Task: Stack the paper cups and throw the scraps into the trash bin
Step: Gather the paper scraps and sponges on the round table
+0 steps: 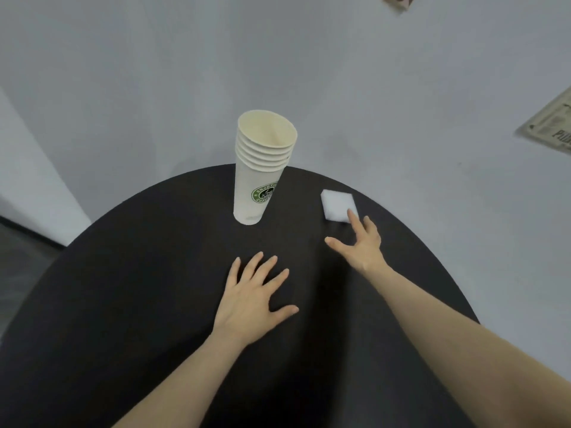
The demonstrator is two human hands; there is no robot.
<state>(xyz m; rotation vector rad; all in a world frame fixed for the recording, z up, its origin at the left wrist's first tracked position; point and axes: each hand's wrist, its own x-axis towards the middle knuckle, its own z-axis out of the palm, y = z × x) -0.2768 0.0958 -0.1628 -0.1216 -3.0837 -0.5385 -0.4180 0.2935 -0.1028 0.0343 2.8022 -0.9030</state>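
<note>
A stack of several cream paper cups (261, 168) with a green round logo stands upright near the far edge of the round black table (123, 273). A white rectangular sponge-like block (337, 204) lies to the right of the stack. My right hand (361, 242) reaches over the table with fingers spread, its fingertips touching the block's near edge. My left hand (255, 296) rests flat on the table, fingers spread, holding nothing, in front of the cup stack. No trash bin is in view.
Grey floor surrounds the table. A printed paper or poster (553, 128) lies at the right edge of view. A white wall panel (27, 180) stands at the left. A brownish object (398, 0) shows at the top edge.
</note>
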